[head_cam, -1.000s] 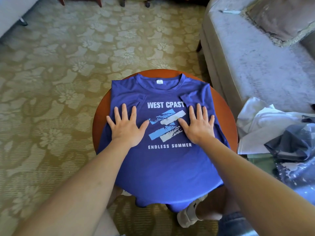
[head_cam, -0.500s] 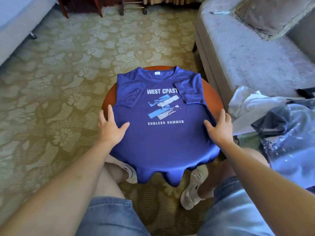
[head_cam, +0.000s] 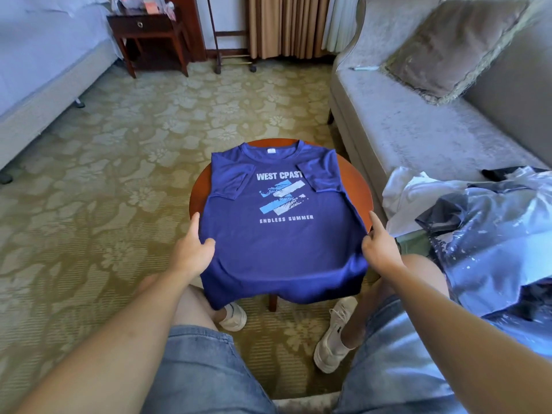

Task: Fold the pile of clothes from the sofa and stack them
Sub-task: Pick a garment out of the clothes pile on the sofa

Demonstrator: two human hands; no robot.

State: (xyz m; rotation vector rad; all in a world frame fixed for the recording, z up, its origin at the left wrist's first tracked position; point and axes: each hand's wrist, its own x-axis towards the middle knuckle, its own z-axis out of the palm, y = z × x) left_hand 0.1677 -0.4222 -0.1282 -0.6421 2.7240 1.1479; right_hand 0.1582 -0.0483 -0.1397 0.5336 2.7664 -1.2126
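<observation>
A blue T-shirt (head_cam: 280, 249) with white lettering and pale blue stripes is spread face up on a small round wooden tabletop (head_cam: 199, 189). Its sleeves are folded inward and its hem is draped over the near rim. Half a second earlier the hands were laid at its sides. Now the thin, smooth fabric is pinched at the left edge by the left hand (head_cam: 191, 249) and at the right edge by the right hand (head_cam: 380, 249), thumbs on top. The hands are held apart, the shirt's width between them. To the right, a crumpled pile of clothes (head_cam: 478, 222) is heaped on a grey velvety sofa (head_cam: 418, 130). A floral carpet (head_cam: 104, 174) lies beneath.
</observation>
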